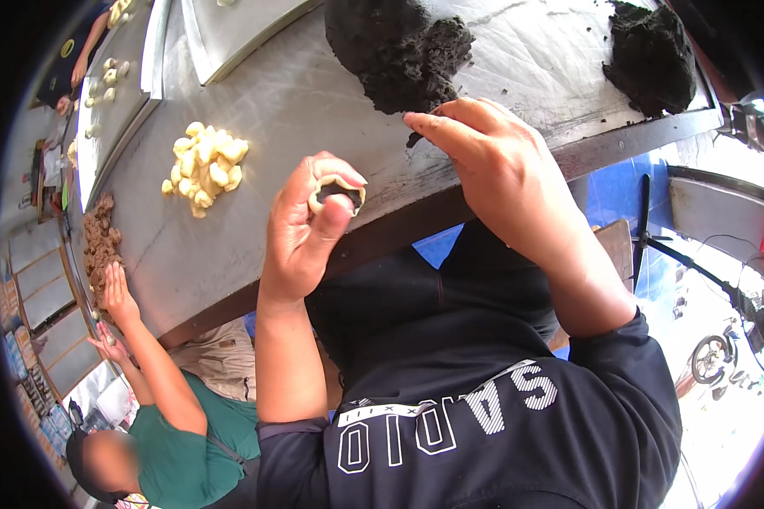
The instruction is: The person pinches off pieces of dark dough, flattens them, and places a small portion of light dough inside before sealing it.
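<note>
My left hand [312, 229] holds a small pale dough round [355, 188] with dark filling inside, its thumb over the middle. My right hand [505, 174] is at the lower edge of a large dark paste mound [390, 47], its fingers curled around a small dark bit [414, 138]; the thumb is hidden. To the left of my left hand lies a loose pile of pale dough pieces [204, 161] on the metal table [212, 263]. A second dark lump [649, 64] sits at the right end of the table.
A co-worker in green [187, 424] works at lower left with both hands by brown filling [102, 237]. Another person's arm [81, 64] shows at upper left beside trays [233, 34] and dough balls. A metal stand [679, 254] and a motorcycle [713, 356] are at right.
</note>
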A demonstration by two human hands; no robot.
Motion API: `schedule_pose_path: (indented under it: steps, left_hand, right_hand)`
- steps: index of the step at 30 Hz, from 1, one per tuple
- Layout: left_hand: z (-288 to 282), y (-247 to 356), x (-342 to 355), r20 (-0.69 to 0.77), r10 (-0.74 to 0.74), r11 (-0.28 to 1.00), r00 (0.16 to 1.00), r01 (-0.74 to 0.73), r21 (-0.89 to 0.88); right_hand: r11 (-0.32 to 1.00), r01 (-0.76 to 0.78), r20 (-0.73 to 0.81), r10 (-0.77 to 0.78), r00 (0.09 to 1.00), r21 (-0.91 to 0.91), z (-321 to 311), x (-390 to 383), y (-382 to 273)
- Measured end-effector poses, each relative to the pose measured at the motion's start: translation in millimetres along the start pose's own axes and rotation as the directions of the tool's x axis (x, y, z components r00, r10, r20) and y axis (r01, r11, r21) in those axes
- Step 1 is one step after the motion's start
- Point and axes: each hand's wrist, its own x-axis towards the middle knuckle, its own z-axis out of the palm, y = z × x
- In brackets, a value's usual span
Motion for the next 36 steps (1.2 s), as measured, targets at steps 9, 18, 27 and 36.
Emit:
schedule_pose_path:
  steps: [9,18,27,36]
  left_hand:
    - [14.3,0.0,3.9,-0.090,0.040,0.973,0.995,-0.018,0.232]
    - [17.4,4.2,7.7,0.076,0.165,0.893,0.983,-0.182,0.411]
    - [9.3,-15.1,8.5,0.014,0.181,0.977,0.983,-0.181,0.116]
    - [-9.5,-9.2,6.3,0.056,-0.080,0.904,0.995,0.096,-0.418]
  right_hand:
    - [0.963,-0.041,0.165,-0.003,0.986,0.266,-7.3,9.7,-33.4]
    - [0.939,-0.154,0.146,0.114,0.983,0.306,21.9,20.2,-27.5]
    - [0.972,0.038,0.110,-0.012,0.994,-0.231,-15.4,38.9,-15.2]
    - [0.974,-0.038,0.079,0.057,0.995,-0.222,-5.9,32.2,19.4]
